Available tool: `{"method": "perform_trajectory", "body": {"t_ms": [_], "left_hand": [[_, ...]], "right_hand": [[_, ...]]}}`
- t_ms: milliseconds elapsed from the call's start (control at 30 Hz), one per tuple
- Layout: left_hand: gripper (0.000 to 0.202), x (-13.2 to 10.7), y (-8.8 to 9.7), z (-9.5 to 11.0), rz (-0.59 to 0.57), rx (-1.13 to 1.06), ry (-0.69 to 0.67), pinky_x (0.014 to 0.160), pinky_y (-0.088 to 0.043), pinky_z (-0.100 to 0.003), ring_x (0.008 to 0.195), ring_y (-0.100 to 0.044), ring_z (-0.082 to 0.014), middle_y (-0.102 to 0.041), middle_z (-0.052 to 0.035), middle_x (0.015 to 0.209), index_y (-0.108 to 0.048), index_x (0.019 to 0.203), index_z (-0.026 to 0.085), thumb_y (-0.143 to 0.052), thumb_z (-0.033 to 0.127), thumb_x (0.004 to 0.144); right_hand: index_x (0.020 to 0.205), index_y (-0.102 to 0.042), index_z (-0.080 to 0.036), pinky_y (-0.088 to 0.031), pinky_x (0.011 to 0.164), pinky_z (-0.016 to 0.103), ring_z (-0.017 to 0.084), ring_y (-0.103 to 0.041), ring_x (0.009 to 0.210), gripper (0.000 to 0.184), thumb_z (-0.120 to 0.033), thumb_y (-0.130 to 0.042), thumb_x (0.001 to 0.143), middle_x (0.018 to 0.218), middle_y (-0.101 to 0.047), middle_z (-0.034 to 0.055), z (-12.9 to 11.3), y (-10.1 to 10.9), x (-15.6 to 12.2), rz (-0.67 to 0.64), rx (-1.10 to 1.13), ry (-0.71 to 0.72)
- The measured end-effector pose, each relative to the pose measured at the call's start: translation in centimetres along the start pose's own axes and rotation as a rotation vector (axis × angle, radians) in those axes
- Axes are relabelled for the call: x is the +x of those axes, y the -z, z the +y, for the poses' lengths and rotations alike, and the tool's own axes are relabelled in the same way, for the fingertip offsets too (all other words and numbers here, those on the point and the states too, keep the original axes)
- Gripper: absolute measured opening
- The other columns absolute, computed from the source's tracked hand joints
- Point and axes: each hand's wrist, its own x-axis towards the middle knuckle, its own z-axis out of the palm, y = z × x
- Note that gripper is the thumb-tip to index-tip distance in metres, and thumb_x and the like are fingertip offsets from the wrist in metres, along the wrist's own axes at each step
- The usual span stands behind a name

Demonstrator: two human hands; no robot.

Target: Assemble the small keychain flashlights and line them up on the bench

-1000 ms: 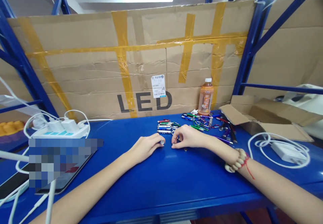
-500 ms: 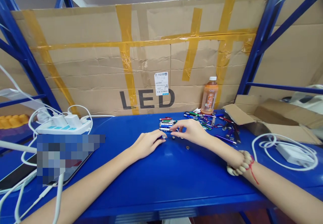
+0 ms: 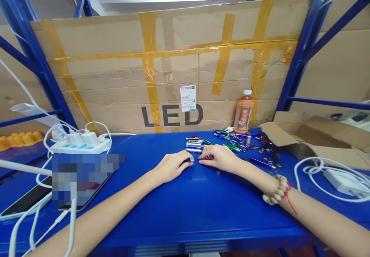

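Note:
My left hand (image 3: 173, 167) rests on the blue shelf top (image 3: 179, 210), closed, with a small round silver piece (image 3: 191, 159) at its fingertips. Just to the right, my right hand (image 3: 221, 158) is bent over the shelf with thumb and fingers drawn together. Whatever its fingertips hold, if anything, is too small to make out. Behind both hands lies a short row of slim metal penlights (image 3: 193, 146), coloured red, green, blue and silver. One tiny round metal piece (image 3: 218, 171) lies below my right hand.
Right of the row is a loose pile of penlights and clips (image 3: 260, 154), with an orange drink bottle (image 3: 243, 112) behind. An open cardboard box (image 3: 315, 133) and a white adapter (image 3: 343, 181) stand far right. At left are a power strip (image 3: 95, 145), phones (image 3: 27, 199) and cables.
My right hand has drawn back from the row of penlights, its fingertips now lower and near my left fingertips. The left hand still holds the silver piece. The whole view has shifted slightly.

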Motion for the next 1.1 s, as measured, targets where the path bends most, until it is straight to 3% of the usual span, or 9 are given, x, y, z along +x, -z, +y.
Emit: {"method": "perform_trajectory", "body": {"t_ms": [333,567,700,900,1100], "left_hand": [[0.018,-0.2,0.1,0.2,-0.02,0.039,-0.002,0.066,-0.041,-0.02,0.083,-0.056,-0.0114,-0.057,0.0024,0.103,-0.051,0.098,0.025,-0.036,0.029,0.09],[0.019,-0.2,0.1,0.1,-0.04,0.085,-0.002,0.062,-0.041,-0.02,0.079,-0.056,-0.0113,-0.055,0.0016,0.103,-0.051,0.098,0.024,-0.034,0.031,0.09],[0.024,-0.1,0.1,0.2,-0.047,0.112,0.021,0.061,-0.041,-0.021,0.079,-0.057,-0.0126,-0.055,0.0015,0.101,-0.052,0.096,0.024,-0.032,0.036,0.09],[0.026,-0.1,0.1,0.1,-0.028,0.071,0.008,0.066,-0.043,-0.021,0.087,-0.056,-0.0139,-0.055,0.0,0.102,-0.05,0.103,0.025,-0.03,0.037,0.091],[0.027,-0.1,-0.1,-0.2,-0.036,0.045,-0.009,0.068,-0.044,-0.023,0.087,-0.056,-0.0146,-0.056,-0.0004,0.1,-0.048,0.106,0.025,-0.028,0.037,0.092]], "right_hand": [[0.077,-0.069,-0.027,-0.035,0.055,0.022,0.013,-0.058,0.067,0.018,-0.042,-0.062,0.07,0.074,-0.066,-0.0022,0.4,-0.2,0.2,-0.041,0.085,-0.16],[0.074,-0.067,-0.025,-0.034,0.054,0.022,0.012,-0.058,0.065,0.019,-0.043,-0.063,0.069,0.074,-0.066,-0.0031,0.6,-0.2,0.2,-0.045,0.112,-0.159],[0.076,-0.069,-0.026,-0.034,0.054,0.022,0.013,-0.057,0.065,0.018,-0.041,-0.06,0.073,0.076,-0.066,-0.0019,0.4,-0.2,0.1,0.009,0.062,-0.081],[0.086,-0.067,-0.02,-0.04,0.061,0.021,0.011,-0.057,0.068,0.025,-0.038,-0.051,0.082,0.084,-0.066,0.0037,-0.8,-0.7,0.1,0.273,0.25,0.172],[0.087,-0.067,-0.02,-0.042,0.061,0.02,0.011,-0.058,0.071,0.023,-0.035,-0.05,0.083,0.083,-0.065,0.0035,-1.8,-1.2,-0.3,0.34,0.196,0.299]]}}
